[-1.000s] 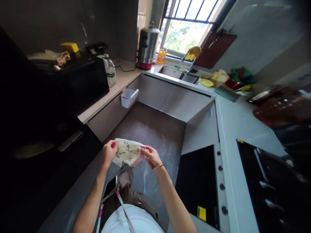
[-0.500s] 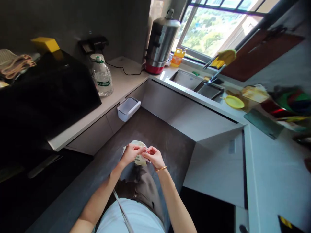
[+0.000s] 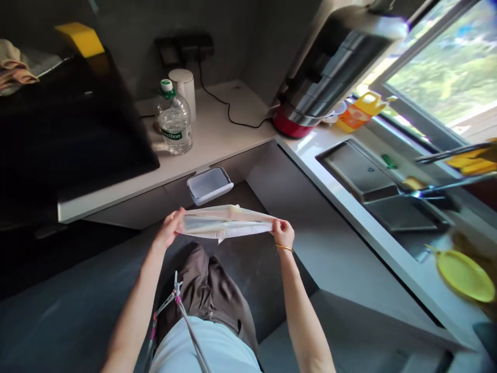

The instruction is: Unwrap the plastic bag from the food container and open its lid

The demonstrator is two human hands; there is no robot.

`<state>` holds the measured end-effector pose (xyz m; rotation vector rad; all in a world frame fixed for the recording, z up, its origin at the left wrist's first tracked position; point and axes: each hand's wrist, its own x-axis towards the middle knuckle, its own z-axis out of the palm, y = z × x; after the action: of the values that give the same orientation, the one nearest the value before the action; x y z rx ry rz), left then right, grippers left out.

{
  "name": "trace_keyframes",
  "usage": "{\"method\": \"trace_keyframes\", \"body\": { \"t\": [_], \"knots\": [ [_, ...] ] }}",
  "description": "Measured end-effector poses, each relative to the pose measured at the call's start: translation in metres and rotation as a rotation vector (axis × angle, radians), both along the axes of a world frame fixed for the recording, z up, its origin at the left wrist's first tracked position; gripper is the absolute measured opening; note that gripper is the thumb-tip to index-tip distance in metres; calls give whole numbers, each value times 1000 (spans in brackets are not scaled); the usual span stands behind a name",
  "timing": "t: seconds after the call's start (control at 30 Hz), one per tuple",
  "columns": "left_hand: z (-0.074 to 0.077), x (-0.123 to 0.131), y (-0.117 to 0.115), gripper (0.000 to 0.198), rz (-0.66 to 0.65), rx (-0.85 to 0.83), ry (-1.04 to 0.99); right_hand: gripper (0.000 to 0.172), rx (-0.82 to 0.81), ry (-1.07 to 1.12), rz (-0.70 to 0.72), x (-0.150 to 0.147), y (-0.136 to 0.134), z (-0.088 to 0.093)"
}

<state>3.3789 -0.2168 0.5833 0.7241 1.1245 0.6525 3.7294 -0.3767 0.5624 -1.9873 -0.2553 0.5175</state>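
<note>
A thin, pale translucent plastic bag [image 3: 248, 228] is stretched wide between both hands, its mouth pulled into a long narrow shape. My left hand [image 3: 170, 228] pinches one end of it. At the opposite end my right hand [image 3: 283, 233], with a gold bangle at the wrist, grips the edge with closed fingers. Just beyond the bag, a white bin [image 3: 212, 198] hangs on the cabinet front below the counter edge; its top faces up. The bag is apart from the bin in this view, though I cannot tell the exact distance.
On the counter [image 3: 229, 132] stand a large water bottle [image 3: 174, 127], a white cylinder [image 3: 186, 88] and a steel appliance with a red base [image 3: 297, 122]. An orange-yellow jug [image 3: 359, 114], the sink [image 3: 361, 171] and a yellow colander [image 3: 466, 275] are on the right.
My hands, close together before, have moved apart and pulled the crumpled bag open lengthwise. The view has turned left and nearer the bin.
</note>
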Motion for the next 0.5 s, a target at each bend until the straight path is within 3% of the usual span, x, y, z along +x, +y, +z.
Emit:
{"method": "trace_keyframes", "body": {
  "t": [0.1, 0.2, 0.3, 0.37, 0.4, 0.5],
  "knots": [
    [-17, 13, 20, 35, -81, 291, 452, 27, 35, 101, 47, 24, 48, -4],
    [-38, 16, 52, 34, 40, 383, 846, 30, 83, 80, 104, 31, 100, 0],
    [-49, 23, 81, 39, 125, 283, 931, 33, 141, -101, 211, 30, 146, 17],
    [-49, 42, 92, 22, 138, 306, 937, 34, 158, -210, 320, 24, 172, 31],
    [-48, 58, 96, 22, 121, 382, 929, 36, 164, -216, 397, 20, 183, 37],
    [-38, 115, 104, 54, -81, 719, 824, 39, 198, -73, 705, 9, 210, 50]
  ]
}}
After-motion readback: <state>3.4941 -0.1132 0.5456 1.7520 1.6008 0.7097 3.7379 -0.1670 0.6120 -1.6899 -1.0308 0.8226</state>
